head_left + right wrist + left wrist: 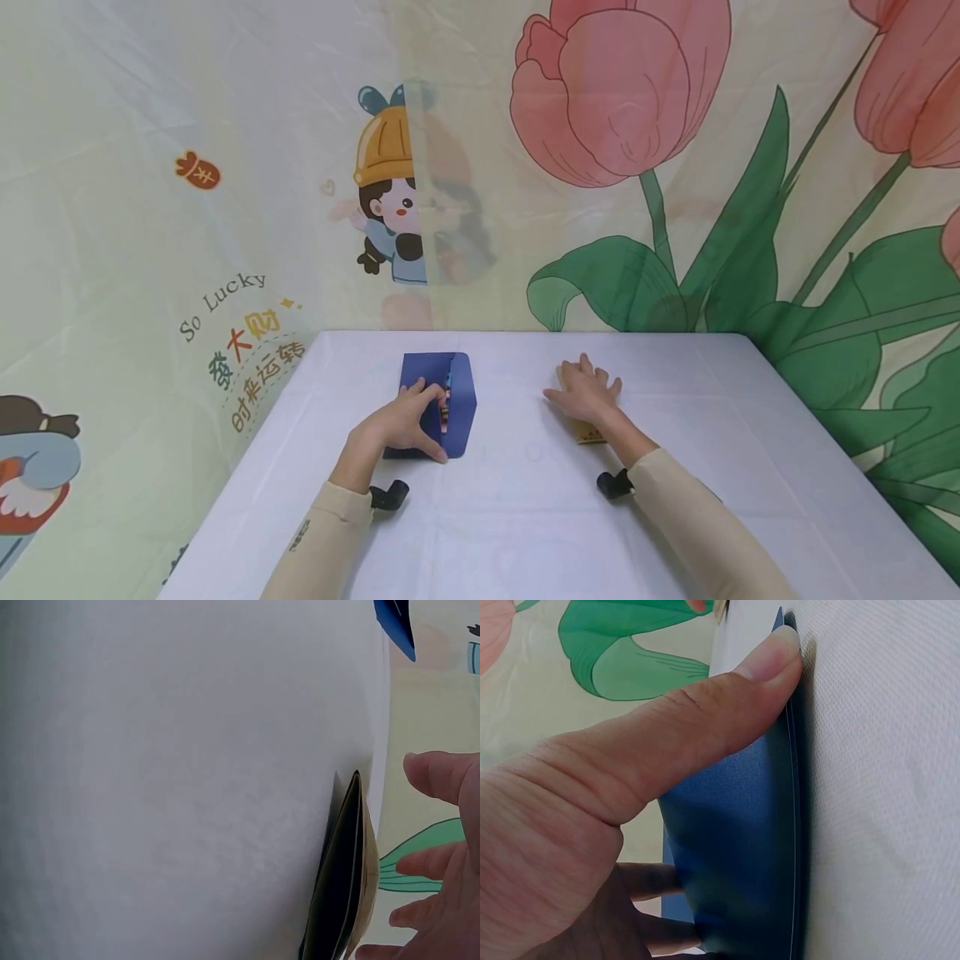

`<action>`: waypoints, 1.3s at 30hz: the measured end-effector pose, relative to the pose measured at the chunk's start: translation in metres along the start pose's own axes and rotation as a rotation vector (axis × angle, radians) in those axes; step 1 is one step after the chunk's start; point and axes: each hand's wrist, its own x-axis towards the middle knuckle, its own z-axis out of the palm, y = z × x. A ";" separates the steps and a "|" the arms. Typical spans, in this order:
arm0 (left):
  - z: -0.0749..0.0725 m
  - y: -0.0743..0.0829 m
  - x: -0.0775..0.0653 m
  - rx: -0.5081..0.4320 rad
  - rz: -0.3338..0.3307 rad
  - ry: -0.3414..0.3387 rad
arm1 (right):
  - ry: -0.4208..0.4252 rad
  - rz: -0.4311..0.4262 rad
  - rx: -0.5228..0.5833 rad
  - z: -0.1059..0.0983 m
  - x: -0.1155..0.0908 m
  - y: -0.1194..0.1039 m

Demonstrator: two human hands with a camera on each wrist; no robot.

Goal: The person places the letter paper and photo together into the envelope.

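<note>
A blue envelope [462, 408] lies on the table at left of the middle, its flap spread to the right. Something colourful [446, 400] shows in its opening. My left hand [405, 417] holds the envelope, thumb at the near edge and index finger bent by the opening. In the left wrist view, the thumb presses on the blue envelope [742, 817] at its edge; some fingertips are hidden behind it. My right hand [588, 393] is spread just above a flat brown folded paper item [367, 877], largely covered in the head view. It grips nothing.
The white-covered table [517, 517] ends at a printed cloth backdrop [480, 208] with tulips and a cartoon figure. A black wrist camera [390, 496] sits on the left wrist, another black camera [615, 483] on the right.
</note>
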 end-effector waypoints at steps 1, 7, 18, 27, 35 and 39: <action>0.000 0.000 0.000 -0.001 0.001 0.000 | -0.001 0.001 0.002 0.000 0.000 0.001; 0.000 0.001 -0.001 -0.008 0.001 0.000 | 0.002 0.014 0.006 0.000 0.000 0.006; 0.001 0.001 -0.001 -0.004 -0.006 -0.002 | 0.000 0.027 -0.013 -0.001 0.000 0.011; 0.001 0.000 0.000 -0.006 -0.006 0.003 | 0.003 0.012 -0.043 -0.006 -0.002 0.015; 0.000 0.002 -0.002 -0.008 -0.005 0.001 | -0.010 0.017 -0.050 -0.007 0.000 0.016; 0.000 0.003 -0.002 -0.001 -0.013 0.001 | -0.006 0.010 -0.048 -0.008 0.001 0.015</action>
